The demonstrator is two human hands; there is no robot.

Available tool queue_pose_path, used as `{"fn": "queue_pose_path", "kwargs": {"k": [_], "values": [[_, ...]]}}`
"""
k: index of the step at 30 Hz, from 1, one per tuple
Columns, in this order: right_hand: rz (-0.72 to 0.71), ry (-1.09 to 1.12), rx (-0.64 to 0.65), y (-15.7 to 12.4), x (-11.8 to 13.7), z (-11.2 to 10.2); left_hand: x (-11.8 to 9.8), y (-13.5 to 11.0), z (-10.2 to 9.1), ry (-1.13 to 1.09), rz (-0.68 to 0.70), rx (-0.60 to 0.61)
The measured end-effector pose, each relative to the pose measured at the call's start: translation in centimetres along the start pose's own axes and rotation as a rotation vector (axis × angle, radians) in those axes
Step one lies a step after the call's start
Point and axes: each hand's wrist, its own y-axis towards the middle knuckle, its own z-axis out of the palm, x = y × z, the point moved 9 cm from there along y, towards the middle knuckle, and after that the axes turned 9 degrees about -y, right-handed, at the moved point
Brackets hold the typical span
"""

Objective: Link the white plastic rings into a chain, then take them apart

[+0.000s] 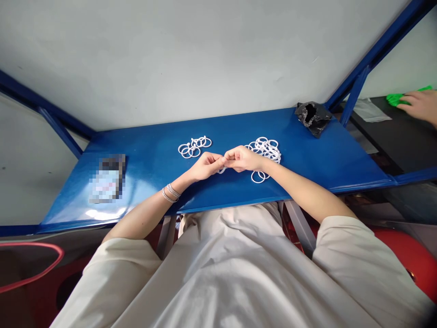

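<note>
My left hand (pixel 205 166) and my right hand (pixel 243 159) meet over the front middle of the blue table, fingertips pinched together. Between them a white ring (pixel 221 170) shows only in part below the fingers; the rest of it is covered. Just past my left hand lies a small group of white rings (pixel 194 147), each with a little knob. A larger heap of white rings (pixel 264 148) lies behind and beside my right hand, partly hidden by it. One or two rings (pixel 258 176) rest at the heap's near side, under my right wrist.
The blue table (pixel 143 146) backs onto a grey wall. A torn black plastic bag (pixel 313 117) sits at its back right corner. A blurred-out object (pixel 108 178) lies at the left. At far right, another person's hand (pixel 421 105) touches something bright green (pixel 394 99).
</note>
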Motion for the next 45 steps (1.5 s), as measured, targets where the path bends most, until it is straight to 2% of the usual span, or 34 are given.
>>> {"fn": "queue_pose_path", "kwargs": {"k": [4, 8, 11, 14, 20, 25, 29, 33, 35, 40, 45], "values": [[-0.045, -0.108, 0.091, -0.6, 1.3, 0.5, 0.2, -0.3, 1.3, -0.008, -0.064, 0.114], [-0.142, -0.179, 0.055, -0.5, 2.2, 0.5, -0.3, -0.3, 1.9, 0.037, -0.059, 0.135], [-0.169, -0.213, 0.045, -0.2, 1.8, 0.7, -0.2, -0.4, 2.3, 0.056, -0.054, 0.157], [-0.169, -0.261, -0.003, 0.0, 1.2, 0.3, -0.1, -0.2, 1.8, 0.097, -0.023, 0.12], [-0.156, -0.175, -0.236, -0.1, 0.8, -1.8, 0.2, 0.4, -0.5, 0.032, 0.037, 0.007], [-0.101, -0.101, -0.244, 0.1, 0.5, -1.9, 0.2, 0.5, -0.9, -0.023, 0.061, -0.017], [-0.093, -0.241, -0.313, -0.1, 0.5, -2.6, 0.9, 0.6, -1.2, -0.066, 0.029, -0.051], [-0.18, -0.478, -0.409, -0.8, 1.6, -3.4, 1.2, 0.8, -1.8, -0.141, 0.027, -0.111], [-0.195, -0.538, -0.387, -1.0, 1.7, -3.3, 1.1, 0.8, -1.7, -0.172, 0.032, -0.112], [-0.14, -0.615, -0.218, -0.6, 0.9, -2.0, 0.9, 0.7, -1.2, -0.188, 0.023, -0.092], [-0.127, -0.671, -0.213, -0.5, 1.0, -2.0, 0.8, 0.6, -0.9, -0.182, 0.03, -0.066]]}}
